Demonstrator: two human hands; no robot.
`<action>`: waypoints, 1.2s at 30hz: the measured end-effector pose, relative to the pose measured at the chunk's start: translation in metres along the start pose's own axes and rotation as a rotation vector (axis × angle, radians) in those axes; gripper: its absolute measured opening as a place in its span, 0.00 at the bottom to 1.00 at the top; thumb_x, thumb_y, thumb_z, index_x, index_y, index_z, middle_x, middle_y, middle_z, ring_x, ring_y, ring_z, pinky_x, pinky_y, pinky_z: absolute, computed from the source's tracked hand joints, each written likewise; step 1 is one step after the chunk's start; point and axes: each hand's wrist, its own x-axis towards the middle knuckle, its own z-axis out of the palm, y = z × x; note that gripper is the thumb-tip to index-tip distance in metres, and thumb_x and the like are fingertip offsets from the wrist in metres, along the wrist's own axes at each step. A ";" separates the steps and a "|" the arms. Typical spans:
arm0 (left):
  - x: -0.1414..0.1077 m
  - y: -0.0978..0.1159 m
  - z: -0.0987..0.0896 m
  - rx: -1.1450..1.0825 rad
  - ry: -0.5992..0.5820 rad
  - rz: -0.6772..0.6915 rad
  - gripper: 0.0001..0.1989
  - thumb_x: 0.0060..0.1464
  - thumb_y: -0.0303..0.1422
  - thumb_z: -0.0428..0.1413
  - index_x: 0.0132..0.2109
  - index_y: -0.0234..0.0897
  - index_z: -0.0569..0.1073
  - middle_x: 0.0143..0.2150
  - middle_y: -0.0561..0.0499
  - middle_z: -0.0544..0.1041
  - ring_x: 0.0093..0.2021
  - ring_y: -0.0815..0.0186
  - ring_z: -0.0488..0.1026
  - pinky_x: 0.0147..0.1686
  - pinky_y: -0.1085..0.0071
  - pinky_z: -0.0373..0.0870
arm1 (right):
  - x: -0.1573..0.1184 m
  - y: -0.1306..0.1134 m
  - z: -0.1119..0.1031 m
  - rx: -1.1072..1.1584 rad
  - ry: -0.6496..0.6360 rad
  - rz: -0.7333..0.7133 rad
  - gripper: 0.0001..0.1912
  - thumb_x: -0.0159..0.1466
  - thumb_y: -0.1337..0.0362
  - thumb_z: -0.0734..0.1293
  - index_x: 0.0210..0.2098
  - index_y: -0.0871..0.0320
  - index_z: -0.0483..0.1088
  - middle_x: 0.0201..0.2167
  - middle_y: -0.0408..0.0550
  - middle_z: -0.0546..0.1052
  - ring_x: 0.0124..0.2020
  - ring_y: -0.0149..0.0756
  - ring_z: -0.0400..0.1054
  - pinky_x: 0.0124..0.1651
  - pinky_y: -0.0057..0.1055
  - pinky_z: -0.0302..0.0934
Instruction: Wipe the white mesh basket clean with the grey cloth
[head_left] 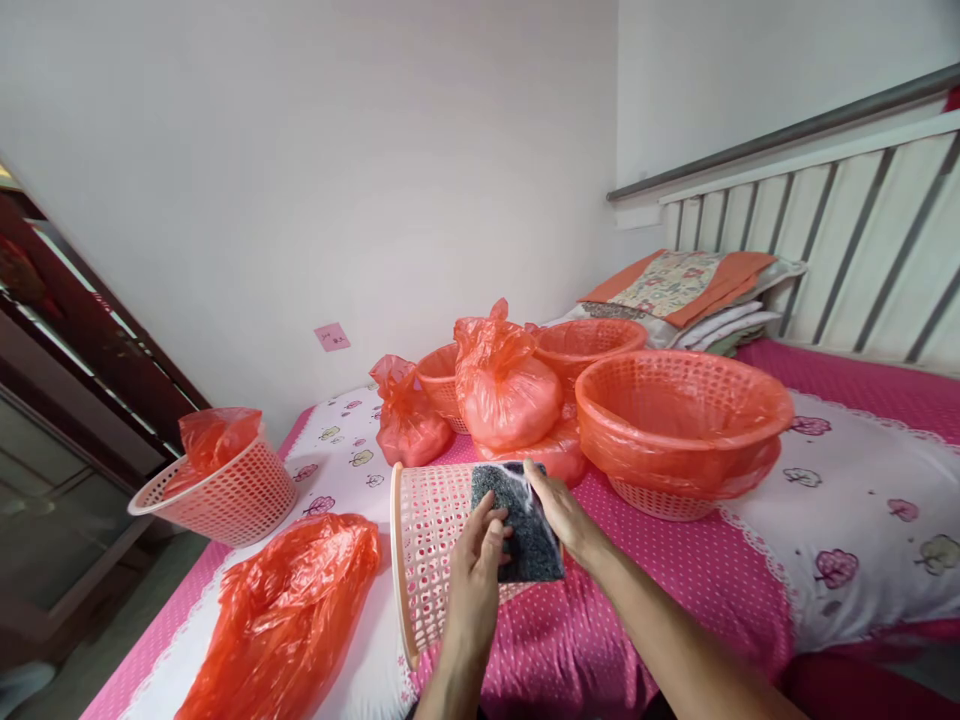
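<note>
A pale pink plastic basket (429, 530) lies on its side on the bed, its rim facing left. Against its right end is a dark grey, rough-textured pad (531, 540) with a whitish edge. My left hand (480, 550) rests on the pad's left part, fingers bent and slightly apart. My right hand (559, 505) grips the pad's upper right edge, the thumb and fingers around it. The basket's base is hidden behind the pad and my hands.
An empty red bag (292, 610) lies left of the basket. Another basket (232, 505) stands at the bed's left edge. Behind are tied red bags (506, 400) and a bag-lined basket (675, 430). Folded bedding (679, 285) lies by the white headboard (847, 240).
</note>
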 end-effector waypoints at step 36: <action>-0.020 0.021 -0.002 -0.537 0.056 -0.426 0.22 0.44 0.25 0.71 0.49 0.32 0.79 0.38 0.42 0.88 0.46 0.49 0.86 0.52 0.54 0.82 | 0.000 -0.015 -0.019 0.431 -0.098 0.080 0.24 0.50 0.58 0.79 0.45 0.54 0.75 0.40 0.45 0.83 0.41 0.37 0.77 0.46 0.33 0.67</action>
